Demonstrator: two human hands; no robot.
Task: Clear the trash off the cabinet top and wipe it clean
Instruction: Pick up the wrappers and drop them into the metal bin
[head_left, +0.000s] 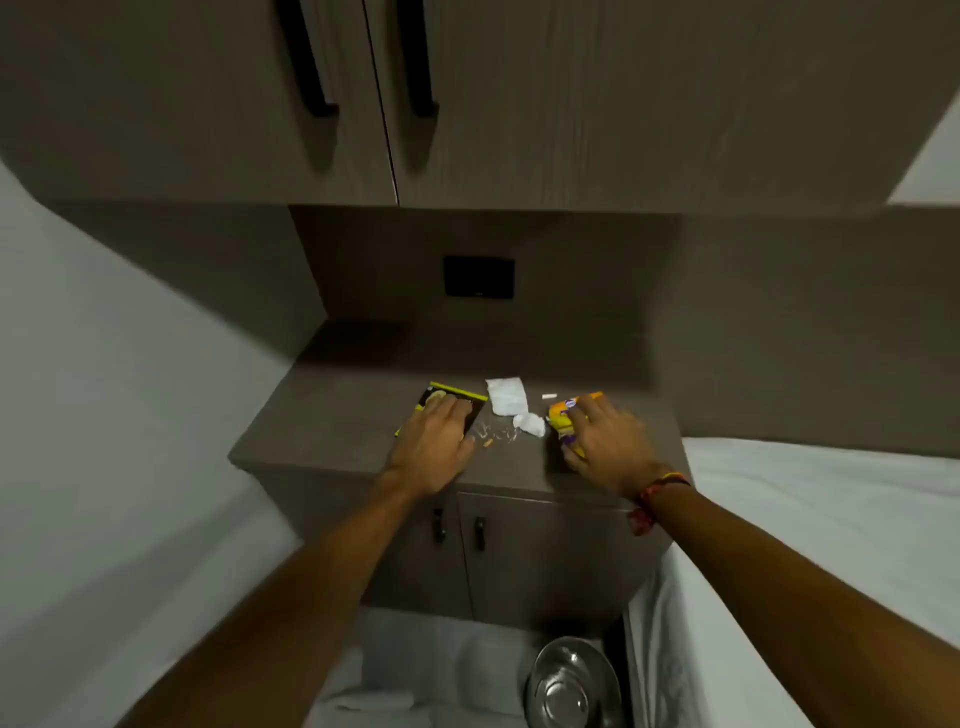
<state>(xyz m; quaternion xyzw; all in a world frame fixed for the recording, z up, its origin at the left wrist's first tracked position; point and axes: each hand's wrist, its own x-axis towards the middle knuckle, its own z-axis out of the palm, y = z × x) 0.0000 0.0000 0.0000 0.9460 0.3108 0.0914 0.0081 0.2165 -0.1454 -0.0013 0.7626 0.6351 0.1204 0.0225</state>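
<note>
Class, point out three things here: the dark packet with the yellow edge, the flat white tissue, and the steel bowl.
Dark packet (435, 396), head view: its upper end beyond the fingers.
Flat white tissue (506, 395), head view: its middle.
Steel bowl (570, 680), head view: its inner bottom.

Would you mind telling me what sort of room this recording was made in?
Probably a bedroom or hotel-style room. A small low cabinet sits in a niche under tall cupboard doors, and what looks like a bed with white sheets lies beside it. A steel bin stands on the floor.
</note>
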